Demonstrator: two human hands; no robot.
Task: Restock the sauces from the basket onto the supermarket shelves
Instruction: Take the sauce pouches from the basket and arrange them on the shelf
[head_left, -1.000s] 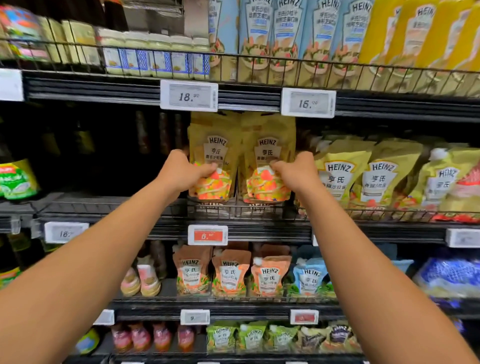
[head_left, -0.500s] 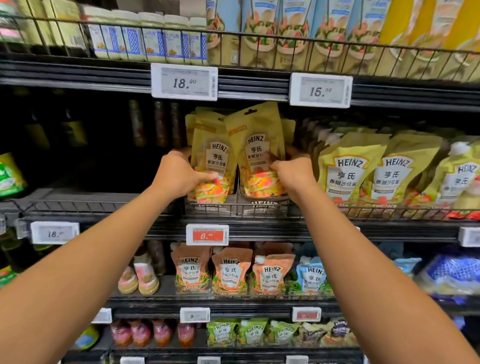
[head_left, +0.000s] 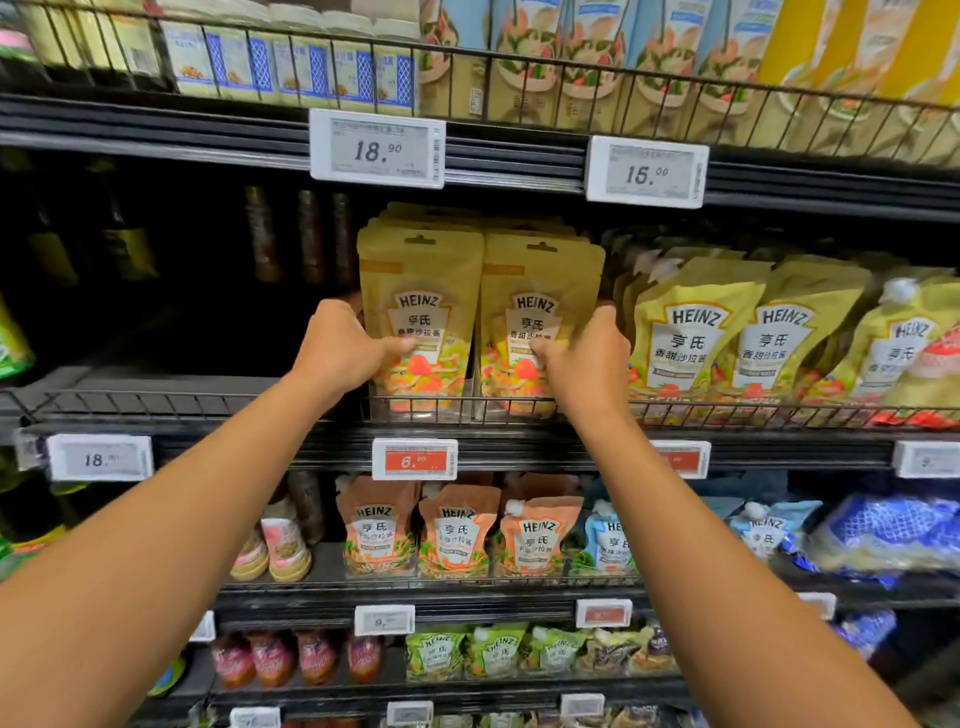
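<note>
A: Supermarket shelving (head_left: 156, 135), dark with wire front rails. What do the price tags say?
B: The white tags read 18.90 (head_left: 376, 148) and 15.00 (head_left: 647, 171). A red tag (head_left: 414, 459) lower down reads 6.90.
A: And the sauces?
B: Two tan Heinz pouches stand side by side at the front of the middle shelf (head_left: 805, 452), with more behind them. The left hand (head_left: 343, 348) curls round the left pouch (head_left: 421, 291), thumb on its face. The right hand (head_left: 587, 358) grips the right pouch (head_left: 540, 286) the same way. Three yellow Heinz pouches (head_left: 691, 332) stand beside them, and three orange Heinz pouches (head_left: 457, 530) sit one shelf down.
</note>
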